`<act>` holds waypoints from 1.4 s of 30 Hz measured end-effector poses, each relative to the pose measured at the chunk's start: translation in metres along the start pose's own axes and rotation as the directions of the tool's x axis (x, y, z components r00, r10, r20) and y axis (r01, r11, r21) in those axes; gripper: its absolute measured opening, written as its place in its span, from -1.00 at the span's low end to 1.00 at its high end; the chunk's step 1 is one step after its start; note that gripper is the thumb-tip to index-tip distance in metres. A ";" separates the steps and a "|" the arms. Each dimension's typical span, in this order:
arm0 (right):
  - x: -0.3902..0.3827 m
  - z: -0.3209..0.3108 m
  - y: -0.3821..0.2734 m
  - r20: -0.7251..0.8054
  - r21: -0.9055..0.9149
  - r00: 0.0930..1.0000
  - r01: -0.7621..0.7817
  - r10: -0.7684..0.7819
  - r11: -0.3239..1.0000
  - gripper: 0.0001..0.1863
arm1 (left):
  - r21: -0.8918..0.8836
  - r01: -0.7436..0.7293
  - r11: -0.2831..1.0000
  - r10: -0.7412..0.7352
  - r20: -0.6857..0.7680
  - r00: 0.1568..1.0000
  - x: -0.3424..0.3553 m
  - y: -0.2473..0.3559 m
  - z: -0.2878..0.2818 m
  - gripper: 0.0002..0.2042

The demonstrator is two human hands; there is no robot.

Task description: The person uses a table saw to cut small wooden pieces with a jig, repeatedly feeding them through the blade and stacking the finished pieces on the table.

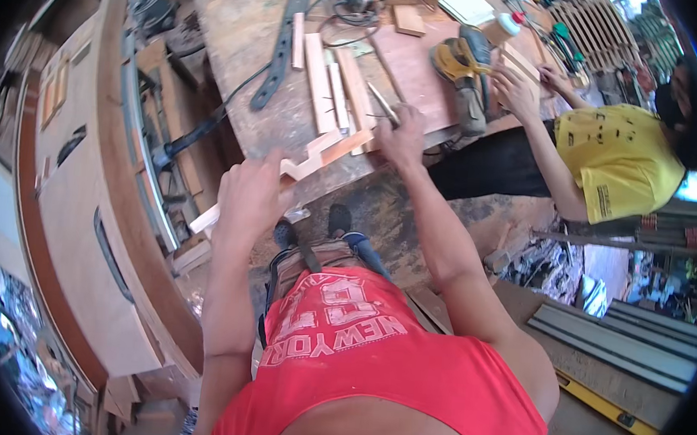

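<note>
Left hand (249,194): fingers curled closed on a notched wooden strip (310,165); fingertips partly hidden.
Right hand (402,140): thumb and fingers pinched around a slim pencil-like stick (381,103), near the strip's far end; contact with strip cannot be told.
Notched strip position: slanting across the near edge of the workbench (232,27), lower end beyond the left hand.
Bench, beyond strip: loose wooden slats (317,82); dark slotted bar (279,61) left of them.
Bench, right: yellow-and-black power sander (461,60), near a co-worker's hand (516,93).
</note>
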State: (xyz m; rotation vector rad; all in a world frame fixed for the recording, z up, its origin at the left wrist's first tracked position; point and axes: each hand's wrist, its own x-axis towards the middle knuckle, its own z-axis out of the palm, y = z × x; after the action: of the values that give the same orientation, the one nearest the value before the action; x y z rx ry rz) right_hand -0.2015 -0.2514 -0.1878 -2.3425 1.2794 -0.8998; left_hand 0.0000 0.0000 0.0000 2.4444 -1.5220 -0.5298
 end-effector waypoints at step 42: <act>-0.408 -0.236 -0.773 -0.350 0.731 -0.165 0.568 -0.922 -0.379 -0.53 | -0.536 -0.707 0.462 -0.833 -0.535 -0.139 -0.838 -0.402 -0.024 -0.58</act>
State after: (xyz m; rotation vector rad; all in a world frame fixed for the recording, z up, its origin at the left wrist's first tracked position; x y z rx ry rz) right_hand -0.0313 0.5164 0.2604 -2.0192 -1.4259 -0.7333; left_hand 0.0035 0.9292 0.0339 0.9714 0.0525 0.5834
